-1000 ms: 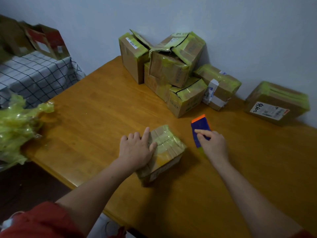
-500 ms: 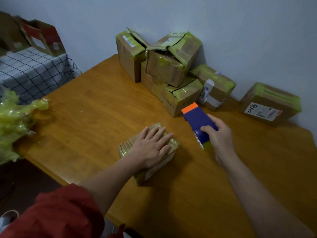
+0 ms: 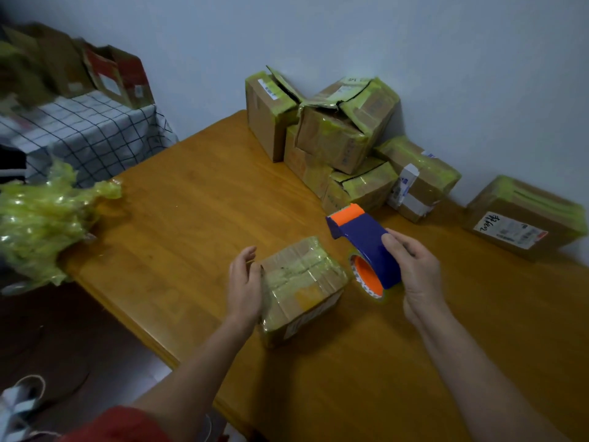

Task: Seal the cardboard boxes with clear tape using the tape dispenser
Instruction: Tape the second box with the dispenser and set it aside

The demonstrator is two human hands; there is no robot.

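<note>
A small taped box (image 3: pixel 306 282) lies on the table (image 3: pixel 197 199) between the two hands, nearer the left one. The left hand (image 3: pixel 243 283) is against the box's left end, palm turned toward it and fingers loosely curved, not clasped round anything; whether it presses on the cardboard cannot be told. The right hand (image 3: pixel 414 269) grips the dispenser (image 3: pixel 363 240) just to the right of the box, thumb on top of the blue body and the other fingers curled round its far side. A narrow strip of table shows between box and dispenser. The dispenser's long axis runs from its tape roll, close to the person, to its orange tip, which points away and a little left, toward the pile (image 3: pixel 338 138) of boxes against the wall. The roll's orange core faces left, toward the box, and its lower rim is at or just above the table; which one is unclear. The box lies flat, its long axis running from near left to far right, with yellowish tape bands across its top. A labelled box (image 3: pixel 522 218) sits alone at the far right of the table. A wad (image 3: pixel 41 221) of crumpled yellow-green tape hangs over the table's left corner, beside a checked cloth (image 3: pixel 92 129).
</note>
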